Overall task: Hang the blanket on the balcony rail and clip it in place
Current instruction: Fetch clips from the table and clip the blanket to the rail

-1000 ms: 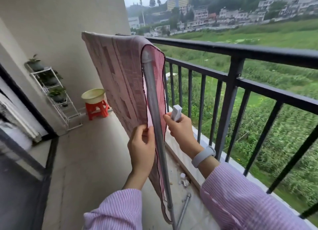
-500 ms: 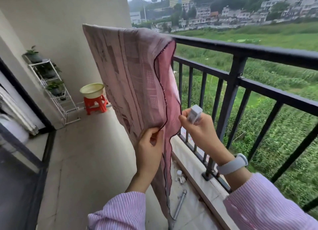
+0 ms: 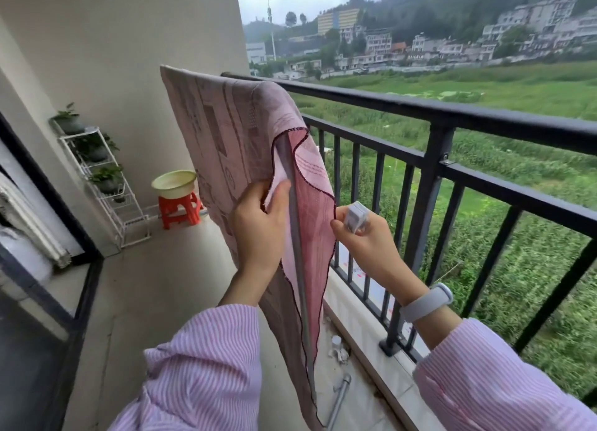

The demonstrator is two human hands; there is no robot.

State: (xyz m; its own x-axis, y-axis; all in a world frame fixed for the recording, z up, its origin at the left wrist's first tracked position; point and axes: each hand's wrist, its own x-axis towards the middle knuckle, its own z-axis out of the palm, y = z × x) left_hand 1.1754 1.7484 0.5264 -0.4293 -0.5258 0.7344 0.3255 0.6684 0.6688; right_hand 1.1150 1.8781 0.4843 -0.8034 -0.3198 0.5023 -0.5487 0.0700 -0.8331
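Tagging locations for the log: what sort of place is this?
Most likely an upper-floor apartment balcony: a black metal railing overlooks green fields and hillside houses, with a plant rack against the wall and a pink blanket hung up.

Blanket (image 3: 226,140) covering top bar and most of metal pole (image 3: 298,262); far side folded out of sight. Clip (image 3: 355,217) half buried in right hand (image 3: 371,246), jaws not discernible. Left hand (image 3: 258,230) fingertips tucked behind fabric edge. Both sleeves cut off at bottom edge. Debris (image 3: 337,350) on floor too small to identify
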